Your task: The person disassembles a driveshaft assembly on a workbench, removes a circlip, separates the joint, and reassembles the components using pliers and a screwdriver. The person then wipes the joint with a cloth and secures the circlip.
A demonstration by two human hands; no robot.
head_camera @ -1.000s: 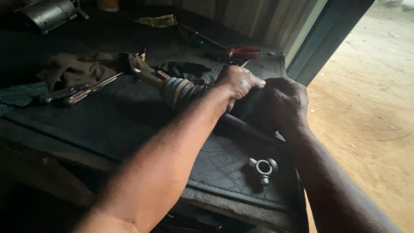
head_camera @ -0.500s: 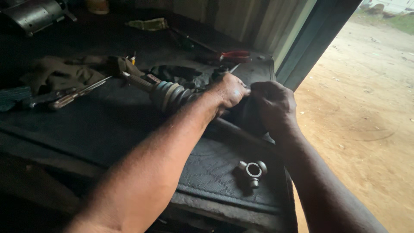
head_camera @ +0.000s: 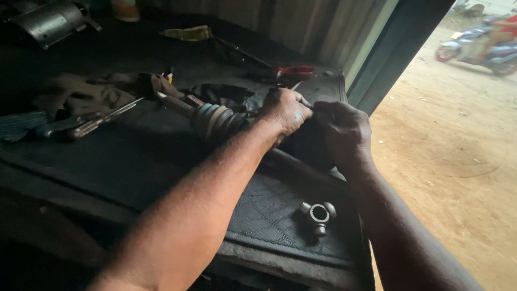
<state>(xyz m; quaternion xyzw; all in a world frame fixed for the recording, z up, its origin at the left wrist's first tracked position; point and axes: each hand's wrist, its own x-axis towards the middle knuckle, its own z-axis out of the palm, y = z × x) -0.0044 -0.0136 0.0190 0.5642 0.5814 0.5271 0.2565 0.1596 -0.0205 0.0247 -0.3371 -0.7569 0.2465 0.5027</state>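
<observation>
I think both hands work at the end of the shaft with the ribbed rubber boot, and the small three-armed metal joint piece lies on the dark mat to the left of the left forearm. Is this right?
Not quite. In the head view the small three-armed metal joint piece lies on the dark mat between the two forearms, to the right of the left forearm. Both the left hand and the right hand do work at the end of the shaft with the ribbed rubber boot.

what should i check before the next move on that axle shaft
1. Left hand gripping the axle shaft's end: ok.
2. Right hand closed on the same end: ok.
3. Ribbed rubber boot seated on the axle shaft: ok.
4. Three-armed tripod joint lying loose on the black mat, apart from the hands: ok.
5. What the fingers pinch: cannot tell, hidden.
6. Red-handled pliers behind the hands: ok.
</observation>
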